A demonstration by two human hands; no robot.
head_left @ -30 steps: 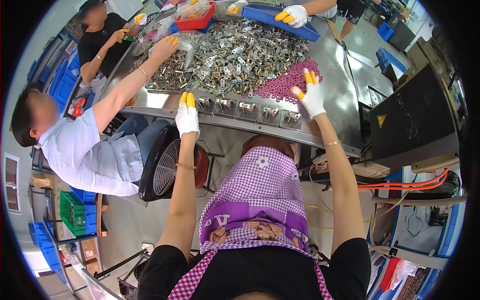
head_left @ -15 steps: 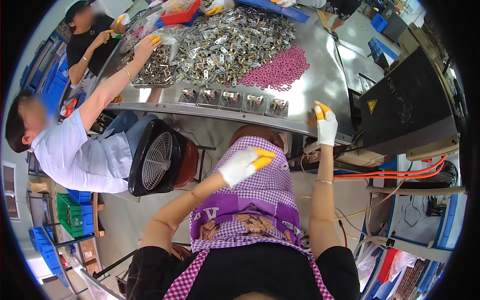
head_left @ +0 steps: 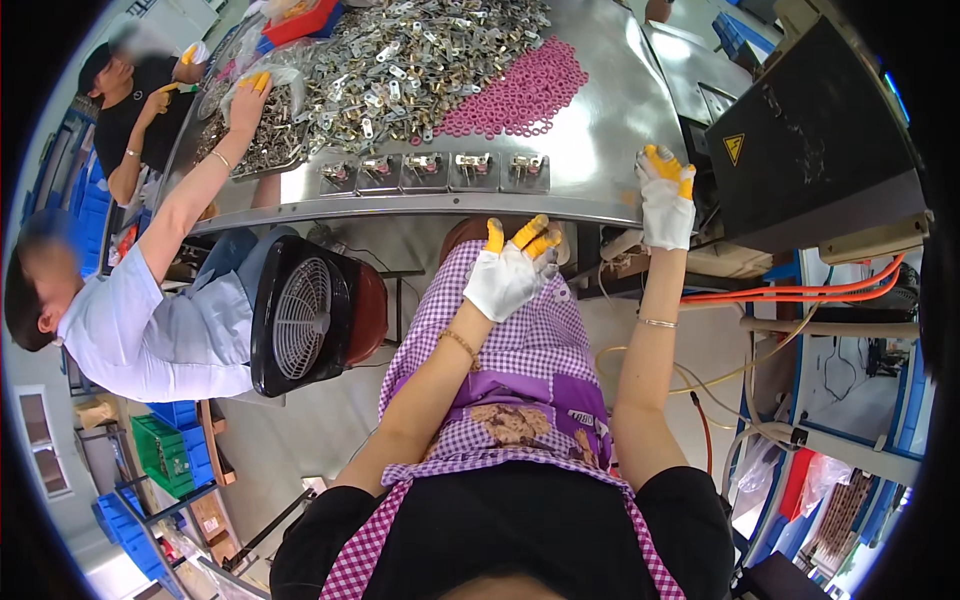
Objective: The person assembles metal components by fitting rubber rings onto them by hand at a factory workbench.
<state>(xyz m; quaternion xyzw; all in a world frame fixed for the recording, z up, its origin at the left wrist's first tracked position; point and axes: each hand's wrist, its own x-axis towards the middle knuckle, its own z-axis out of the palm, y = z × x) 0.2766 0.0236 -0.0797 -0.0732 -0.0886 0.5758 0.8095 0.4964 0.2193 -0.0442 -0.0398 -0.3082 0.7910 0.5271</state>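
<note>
My left hand (head_left: 512,272), in a white glove with yellow fingertips, hovers over my lap just short of the table's front edge. Its fingers are spread and hold nothing. At the table's right front corner is my right hand (head_left: 666,198), gloved alike, fingers apart and nothing visible in them. Between the hands and the heap stands a row of several small metal fixtures (head_left: 472,171) along the front edge, each with a small metal assembly on top. Behind them lie pink rings (head_left: 515,90) in a loose spread, beside a large heap of metal tabs (head_left: 400,75).
The steel table (head_left: 590,170) spans the front. A black box with a yellow warning sign (head_left: 790,150) stands at the right, orange hoses (head_left: 800,293) below it. At left, a seated co-worker (head_left: 150,320) reaches to the parts; a black chair back (head_left: 305,315) stands between us.
My left hand has moved forward toward the table edge, its fingers spreading. My right hand has turned and its fingers have opened. The view has shifted, moving the table leftward and up.
</note>
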